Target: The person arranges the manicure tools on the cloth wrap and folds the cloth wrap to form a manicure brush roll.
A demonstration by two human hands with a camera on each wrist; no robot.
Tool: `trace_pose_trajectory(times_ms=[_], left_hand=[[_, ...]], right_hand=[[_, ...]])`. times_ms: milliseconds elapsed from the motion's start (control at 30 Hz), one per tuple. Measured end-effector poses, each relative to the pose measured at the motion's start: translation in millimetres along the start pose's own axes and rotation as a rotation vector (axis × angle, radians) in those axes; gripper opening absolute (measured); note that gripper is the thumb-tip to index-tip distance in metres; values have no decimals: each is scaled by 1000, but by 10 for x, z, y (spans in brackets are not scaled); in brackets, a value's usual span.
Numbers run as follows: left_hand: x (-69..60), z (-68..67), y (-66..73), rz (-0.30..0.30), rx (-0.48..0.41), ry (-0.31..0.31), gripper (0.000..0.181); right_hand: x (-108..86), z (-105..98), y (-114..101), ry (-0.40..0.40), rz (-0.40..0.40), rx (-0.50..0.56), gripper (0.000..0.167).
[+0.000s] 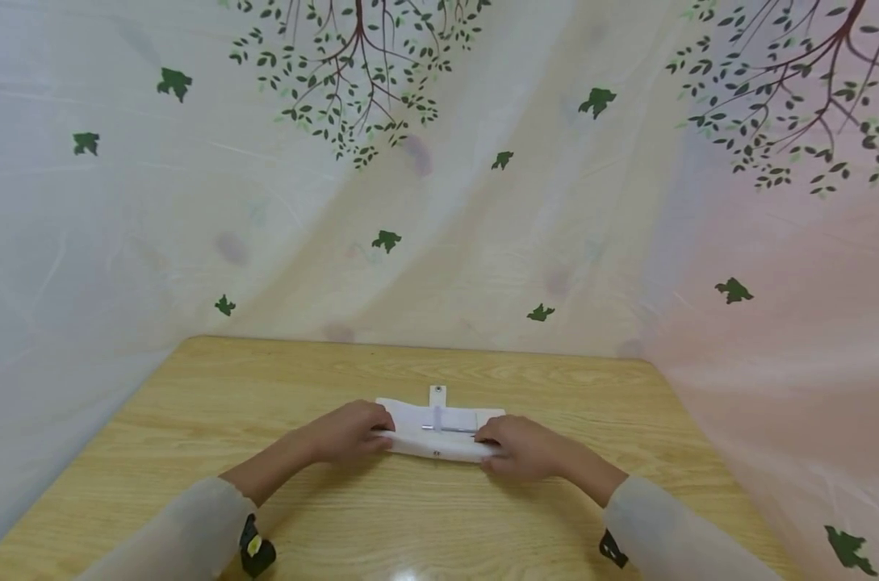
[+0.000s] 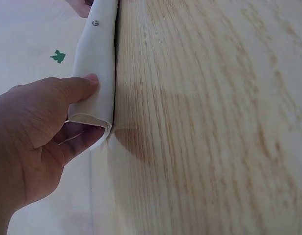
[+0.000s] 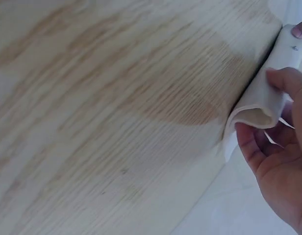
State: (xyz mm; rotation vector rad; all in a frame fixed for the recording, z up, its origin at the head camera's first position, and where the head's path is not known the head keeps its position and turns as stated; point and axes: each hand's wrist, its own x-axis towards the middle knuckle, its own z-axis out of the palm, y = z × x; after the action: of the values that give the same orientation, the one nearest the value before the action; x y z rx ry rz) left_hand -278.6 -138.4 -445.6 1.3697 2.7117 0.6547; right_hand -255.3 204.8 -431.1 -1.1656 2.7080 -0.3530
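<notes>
A white soft roll-up case (image 1: 410, 440) with a folded front edge lies on the wooden table. Its narrow strap (image 1: 437, 394), with a metal snap, points away from me. Another snap (image 2: 95, 23) sits on the folded edge. A thin silvery pen-like stick (image 1: 454, 430) lies across the inside, its right end near the right fingers. My left hand (image 1: 352, 432) pinches the left end, thumb on top of the fold and fingers inside and under it. At the other end my right hand (image 1: 524, 448) pinches the fold the same way, as the right wrist view shows.
The light wooden table (image 1: 323, 532) has its far edge just behind the case. Hanging cloth (image 1: 439, 266) printed with leaves and branches surrounds it at the back and sides. A dark strapped device (image 1: 256, 549) sits at the left sleeve, and a similar one at the right.
</notes>
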Motion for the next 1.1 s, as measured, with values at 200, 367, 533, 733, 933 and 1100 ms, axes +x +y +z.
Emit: trace_pose_trajectory(times_ms=[200, 367, 533, 733, 933, 1100], left_hand=[[5, 3, -47, -64, -81, 19, 7], [21, 1, -88, -138, -168, 13, 9], [38, -8, -129, -223, -238, 44, 10], [60, -12, -159, -248, -276, 98, 13], [105, 24, -196, -281, -253, 125, 15], [157, 49, -240, -319, -227, 135, 15]], right_hand=[[17, 8, 134, 23, -12, 211, 30], [25, -7, 199, 5, -20, 249, 32], [45, -75, 216, -9, 14, 316, 29], [98, -121, 254, 1, 20, 354, 28], [154, -133, 308, 2, 57, 353, 31], [206, -145, 350, 15, 86, 360, 29]])
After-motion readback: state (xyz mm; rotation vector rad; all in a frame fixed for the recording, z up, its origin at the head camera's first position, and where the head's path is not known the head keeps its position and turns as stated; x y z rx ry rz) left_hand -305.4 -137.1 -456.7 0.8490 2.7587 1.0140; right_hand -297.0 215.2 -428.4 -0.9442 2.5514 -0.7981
